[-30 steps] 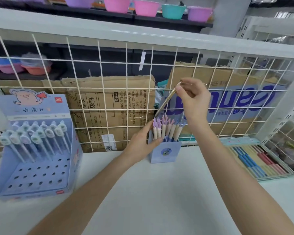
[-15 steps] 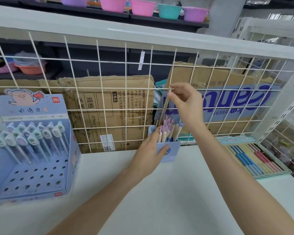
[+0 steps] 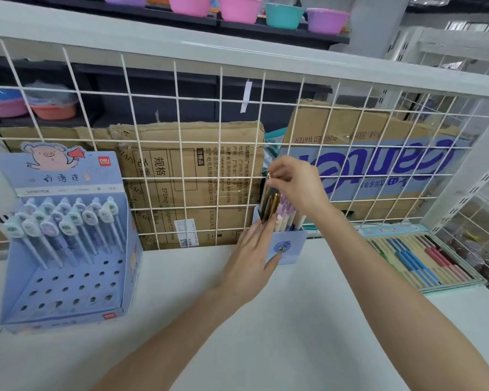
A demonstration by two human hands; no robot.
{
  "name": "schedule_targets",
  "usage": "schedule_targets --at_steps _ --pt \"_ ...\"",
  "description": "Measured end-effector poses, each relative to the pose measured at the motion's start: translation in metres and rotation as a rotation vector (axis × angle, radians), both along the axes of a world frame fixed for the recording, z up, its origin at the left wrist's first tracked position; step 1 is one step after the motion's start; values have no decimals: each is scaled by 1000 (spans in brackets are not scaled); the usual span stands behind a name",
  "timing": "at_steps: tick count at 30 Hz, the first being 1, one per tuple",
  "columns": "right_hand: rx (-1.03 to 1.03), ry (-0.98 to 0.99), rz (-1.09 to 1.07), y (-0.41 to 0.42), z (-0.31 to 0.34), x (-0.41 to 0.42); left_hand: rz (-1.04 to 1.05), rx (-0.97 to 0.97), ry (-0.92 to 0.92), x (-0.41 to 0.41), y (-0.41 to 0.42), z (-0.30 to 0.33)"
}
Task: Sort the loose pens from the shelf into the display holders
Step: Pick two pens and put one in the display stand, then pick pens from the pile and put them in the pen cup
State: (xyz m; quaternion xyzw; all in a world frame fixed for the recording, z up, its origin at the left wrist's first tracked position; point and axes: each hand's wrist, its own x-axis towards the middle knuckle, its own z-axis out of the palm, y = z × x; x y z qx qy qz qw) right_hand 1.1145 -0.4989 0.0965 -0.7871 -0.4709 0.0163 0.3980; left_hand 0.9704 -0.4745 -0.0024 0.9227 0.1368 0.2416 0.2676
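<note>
So the whole thing came down to one pen and one little box. The right hand (image 3: 297,187) was pinching the top end of a dark, gold-trimmed pen (image 3: 268,203) between thumb and fingertips, and the pen hung almost straight down from that pinch, top at roughly 12 o'clock, tip at 6, maybe leaning a hair toward 7. Its lower end was already down among the other pens at the left edge of the small blue holder (image 3: 287,248), which sat on the white shelf (image 3: 266,334) right up against the wire grid (image 3: 175,136).

The left hand (image 3: 251,263) had its fingers straight and laid against the holder's left side, thumb along the front face, so more bracing it than grabbing. From that hand the pen was at about 1 o'clock, touching or just beside the fingertips; I couldn't tell which.

My read: the drop was nearly done, and the pen's long axis lined up with the holder's opening, so it only needed to slide straight down toward 6 and get let go. The right hand was the one doing the work. The pastel pens (image 3: 287,214) crowding the right side could snag it. The big pig display box (image 3: 65,249) sat well apart at 9 o'clock, with empty holes in front.
</note>
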Motion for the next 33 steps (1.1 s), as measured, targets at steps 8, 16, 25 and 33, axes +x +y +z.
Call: schedule_targets --at_steps 8,16,25,33 --pt "-205 -121 10 4 0 -4 61 246 40 -1 -1 -20" --pt "-458 -300 21 10 4 -6 92 283 48 -1 -3 -25" --pt "-530 -233 80 5 12 -14 86 243 55 -31 -4 -16" --pt "-282 -367 297 23 31 -121 259 224 -5 -103 39 -16"
